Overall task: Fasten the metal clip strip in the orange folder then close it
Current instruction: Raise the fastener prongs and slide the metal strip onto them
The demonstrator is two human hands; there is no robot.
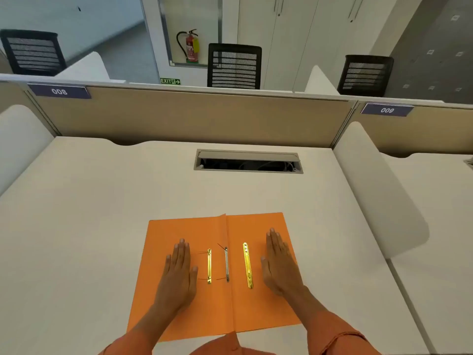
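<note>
Flat and empty, both the left hand [179, 270] and right hand [277, 265] are pressed on the matte orange folder [217, 308], opened beside slim shiny metal strips [247, 265].

Your left hand [179, 267] and right hand [277, 262] are bare, with no rings or watch showing. Orange sleeves [340, 336] start below the forearms at the bottom of the frame, and more of the same orange fabric shows at bottom centre.
</note>
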